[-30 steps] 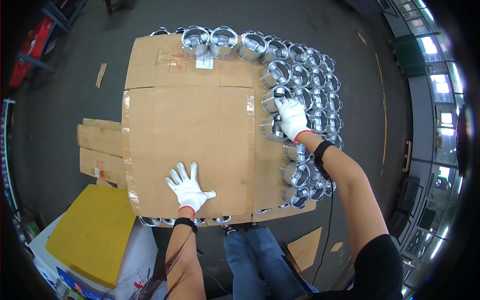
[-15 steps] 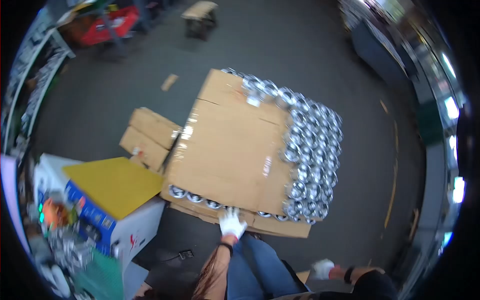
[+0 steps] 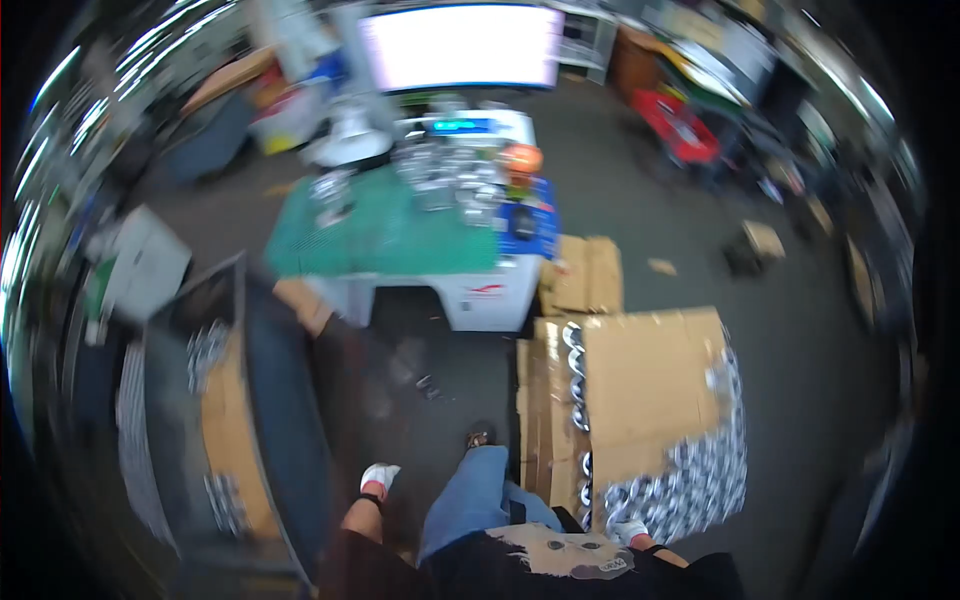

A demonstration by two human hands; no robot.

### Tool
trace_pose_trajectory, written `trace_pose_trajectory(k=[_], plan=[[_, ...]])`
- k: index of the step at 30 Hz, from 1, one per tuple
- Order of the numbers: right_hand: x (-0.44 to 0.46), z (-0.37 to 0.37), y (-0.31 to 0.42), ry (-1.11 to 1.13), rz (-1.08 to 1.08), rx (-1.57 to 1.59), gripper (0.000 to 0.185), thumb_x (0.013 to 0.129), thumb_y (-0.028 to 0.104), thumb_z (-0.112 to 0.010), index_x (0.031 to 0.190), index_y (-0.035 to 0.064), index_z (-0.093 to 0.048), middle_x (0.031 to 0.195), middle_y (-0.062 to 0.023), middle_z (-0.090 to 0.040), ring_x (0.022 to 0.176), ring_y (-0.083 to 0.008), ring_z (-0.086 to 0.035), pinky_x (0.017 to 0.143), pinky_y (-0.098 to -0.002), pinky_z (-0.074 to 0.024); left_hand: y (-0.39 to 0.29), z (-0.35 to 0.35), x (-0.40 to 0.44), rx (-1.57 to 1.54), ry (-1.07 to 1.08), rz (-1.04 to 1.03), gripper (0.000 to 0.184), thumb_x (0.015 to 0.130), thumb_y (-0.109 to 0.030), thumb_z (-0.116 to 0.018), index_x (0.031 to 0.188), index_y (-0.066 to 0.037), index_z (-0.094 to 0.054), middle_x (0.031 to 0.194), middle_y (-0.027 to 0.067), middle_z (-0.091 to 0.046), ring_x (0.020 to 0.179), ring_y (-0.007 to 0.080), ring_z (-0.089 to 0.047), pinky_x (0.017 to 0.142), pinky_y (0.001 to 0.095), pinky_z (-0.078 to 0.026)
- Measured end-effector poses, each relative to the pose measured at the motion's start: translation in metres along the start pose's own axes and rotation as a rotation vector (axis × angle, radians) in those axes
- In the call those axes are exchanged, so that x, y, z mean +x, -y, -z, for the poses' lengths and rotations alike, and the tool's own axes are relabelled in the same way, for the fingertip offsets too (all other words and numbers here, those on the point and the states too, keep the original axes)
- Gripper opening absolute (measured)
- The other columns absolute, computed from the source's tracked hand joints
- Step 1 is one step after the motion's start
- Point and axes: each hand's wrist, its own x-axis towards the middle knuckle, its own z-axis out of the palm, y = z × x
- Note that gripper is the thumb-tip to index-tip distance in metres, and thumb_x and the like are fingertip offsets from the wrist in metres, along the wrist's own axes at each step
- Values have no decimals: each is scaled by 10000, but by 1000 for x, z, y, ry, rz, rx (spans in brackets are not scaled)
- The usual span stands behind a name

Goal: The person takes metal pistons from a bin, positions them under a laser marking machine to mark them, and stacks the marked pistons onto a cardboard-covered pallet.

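My left hand [image 3: 378, 477], in a white glove, hangs over the dark floor beside my leg. Nothing shows in it and its fingers look apart, though the view is smeared. At the near end of the stack on the right is my white-gloved right hand [image 3: 628, 530], close to shiny round metal pieces [image 3: 690, 485]; its fingers are too blurred to make out. These pieces sit in rows along the near and right sides of a flat cardboard sheet [image 3: 650, 380]. More round metal pieces [image 3: 577, 375] peek out along the sheet's left edge.
Ahead stands a white bench with a green mat [image 3: 390, 235], glassy or metallic pieces on top and an orange object [image 3: 522, 158]. Behind it glows a bright screen [image 3: 462, 47]. A dark-walled bin [image 3: 285, 400] holding cardboard and metal parts is at left. Folded cardboard [image 3: 585, 275] lies beyond the stack.
My view has swung left, bringing the bench ahead and the stack to my right. My left hand has come off the cardboard's edge; my right hand is now beside the metal pieces.
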Motion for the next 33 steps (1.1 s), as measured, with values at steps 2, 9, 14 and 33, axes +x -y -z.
trace_pose_trajectory(k=[2,9,14,33], plan=[[92,39,-31,29,458,-560,361,885,346,-586,1138,114,-698,966,-151,-730,875,-346,-704,775,-438,-554,-9,-16,-61,-346,-223,244,502,914,-468,-606,1182,-52,-692,1207,160,-689,1173,279,-632,996,381,-477],[200,159,244,-131,448,-880,363,903,390,-552,1032,109,-742,1124,-154,-709,1076,-324,-667,904,-430,-533,61,-158,-142,-348,-470,334,390,800,-392,-617,1010,-92,-751,1122,162,-706,1084,354,-652,927,435,-511],[204,83,471,-66,1027,-776,450,874,463,-575,1040,81,-744,1122,-184,-703,1082,-357,-655,932,-416,-517,119,-214,-192,-239,-314,106,214,793,-294,-690,902,-110,-693,892,147,-671,867,341,-653,790,472,-495],[-136,-157,942,444,1682,-1467,391,833,369,-595,1106,113,-711,1039,-168,-711,977,-357,-672,873,-466,-521,194,130,-152,-1057,-1326,589,353,949,-283,-581,1167,-24,-682,1104,202,-696,1057,360,-651,944,410,-488]])
